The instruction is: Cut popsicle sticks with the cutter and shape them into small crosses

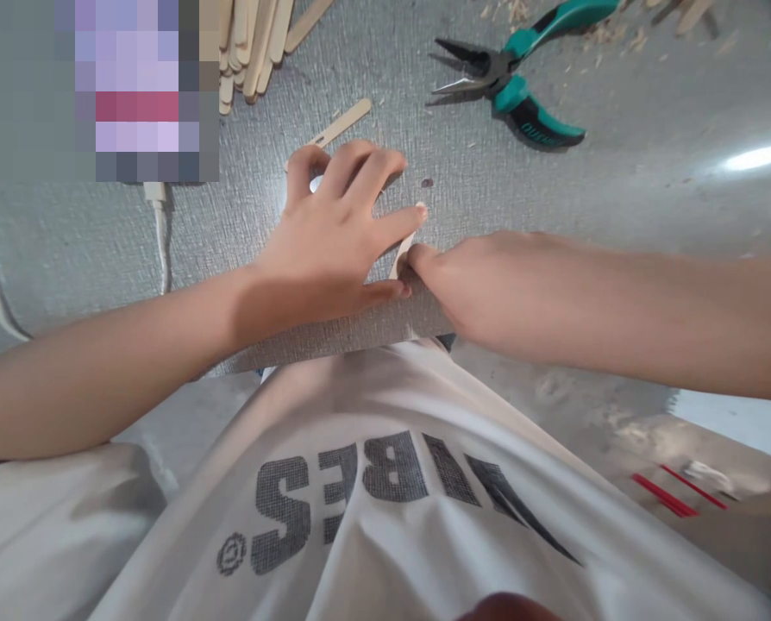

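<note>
My left hand [343, 228] rests on the table with its fingers spread and partly bent. Its index fingertip and thumb press a short wooden craft stick [403, 254] near its two ends, close to the front edge. My right hand [454, 276] comes in from the right with its fingers curled and closed against the middle of that stick. Whatever those fingers hold is hidden behind the hand. Beyond my left knuckles lies another craft stick [350, 121] with a dark mark on it, its lower part covered by my fingers.
Needle-nose pliers [508, 73] with teal and black handles lie spread at the back. A pile of craft sticks [256, 39] sits at the back left, with wood shavings [598, 39] at the back right. A white cable [160, 233] runs at left. Red strips [667, 496] lie below the table.
</note>
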The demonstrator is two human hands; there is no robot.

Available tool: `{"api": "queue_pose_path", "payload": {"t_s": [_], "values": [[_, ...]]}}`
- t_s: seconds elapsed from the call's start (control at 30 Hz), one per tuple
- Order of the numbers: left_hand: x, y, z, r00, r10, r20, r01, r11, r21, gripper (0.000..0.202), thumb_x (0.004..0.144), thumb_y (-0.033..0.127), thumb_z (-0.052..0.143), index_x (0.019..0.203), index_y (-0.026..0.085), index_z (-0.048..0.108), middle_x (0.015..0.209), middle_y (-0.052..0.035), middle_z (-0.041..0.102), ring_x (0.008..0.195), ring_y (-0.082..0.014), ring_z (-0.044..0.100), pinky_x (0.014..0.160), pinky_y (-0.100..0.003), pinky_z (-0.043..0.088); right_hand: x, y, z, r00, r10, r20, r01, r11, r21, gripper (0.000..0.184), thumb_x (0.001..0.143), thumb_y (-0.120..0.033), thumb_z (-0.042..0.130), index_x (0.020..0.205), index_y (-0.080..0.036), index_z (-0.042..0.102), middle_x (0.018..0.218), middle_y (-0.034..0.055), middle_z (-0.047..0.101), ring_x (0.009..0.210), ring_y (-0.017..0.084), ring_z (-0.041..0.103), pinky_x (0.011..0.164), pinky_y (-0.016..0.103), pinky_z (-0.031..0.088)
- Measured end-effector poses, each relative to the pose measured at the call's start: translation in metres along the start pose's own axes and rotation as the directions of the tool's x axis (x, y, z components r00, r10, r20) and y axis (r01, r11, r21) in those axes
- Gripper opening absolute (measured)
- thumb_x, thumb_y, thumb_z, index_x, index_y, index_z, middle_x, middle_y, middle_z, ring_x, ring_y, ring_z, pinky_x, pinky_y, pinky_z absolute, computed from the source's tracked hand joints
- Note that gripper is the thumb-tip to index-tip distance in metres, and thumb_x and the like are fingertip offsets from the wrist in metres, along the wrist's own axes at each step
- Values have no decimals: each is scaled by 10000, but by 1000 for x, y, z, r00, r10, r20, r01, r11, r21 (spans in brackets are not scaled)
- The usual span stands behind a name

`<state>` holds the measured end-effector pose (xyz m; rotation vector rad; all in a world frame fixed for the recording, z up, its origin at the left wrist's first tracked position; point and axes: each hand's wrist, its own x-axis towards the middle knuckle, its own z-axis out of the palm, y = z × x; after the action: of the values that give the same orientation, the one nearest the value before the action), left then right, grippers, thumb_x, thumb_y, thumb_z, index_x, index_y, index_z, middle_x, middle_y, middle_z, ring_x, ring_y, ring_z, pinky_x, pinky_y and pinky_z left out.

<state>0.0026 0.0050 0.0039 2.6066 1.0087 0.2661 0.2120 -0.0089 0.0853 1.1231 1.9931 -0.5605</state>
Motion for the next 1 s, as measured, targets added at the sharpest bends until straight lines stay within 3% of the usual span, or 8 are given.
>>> {"api": "queue_pose_path", "payload": {"t_s": [0.13, 0.27, 0.43, 0.6, 1.0], "values": [[0, 0, 0, 1000, -2, -9, 2, 1000, 7, 587, 1050, 391, 917, 1594, 210, 793, 1861, -279, 626, 1731, -561, 549, 1336, -832, 405, 3, -1, 0, 1000, 8, -25, -7, 1000, 27, 537, 1014, -52, 605, 1519, -169, 750, 672, 11, 641, 522, 235, 535, 634, 372, 357], [0, 0, -3, 1000, -23, 18, 23, 1000, 3, 646, 1001, 398, 975, 1595, 220, 792, 1879, -270, 613, 1752, -563, 528, 1362, -815, 399, 4, 7, 8, 997, -46, -65, 49, 997, 57, 495, 1052, -71, 534, 1507, -124, 721, 731, 57, 702, 561, 262, 566, 593, 379, 317], [0, 0, -8, 999, -31, 44, 32, 999, -7, 687, 1006, 391, 975, 1634, 204, 767, 1894, -268, 590, 1769, -564, 503, 1394, -819, 367, 5, 17, 18, 993, -61, -101, 70, 994, 85, 487, 1201, -210, 395, 1577, -98, 686, 911, 144, 817, 667, 263, 618, 625, 374, 301], [0, -2, -6, 999, -33, 38, 34, 999, -11, 750, 974, 445, 1020, 1649, 244, 762, 1910, -251, 580, 1769, -558, 490, 1392, -815, 346, 10, 23, 13, 992, 24, -120, -2, 984, 178, 493, 1263, -404, 396, 1379, -172, 815, 953, 127, 827, 674, 256, 609, 705, 381, 365], [-3, -4, -4, 1000, -4, 18, 4, 1000, -11, 667, 1034, 433, 971, 1631, 238, 747, 1896, -252, 571, 1748, -559, 486, 1378, -819, 359, 10, 23, 5, 991, -26, -131, 49, 984, 173, 472, 1258, -303, 387, 1328, -145, 827, 907, 105, 799, 632, 208, 472, 723, 381, 328]]}}
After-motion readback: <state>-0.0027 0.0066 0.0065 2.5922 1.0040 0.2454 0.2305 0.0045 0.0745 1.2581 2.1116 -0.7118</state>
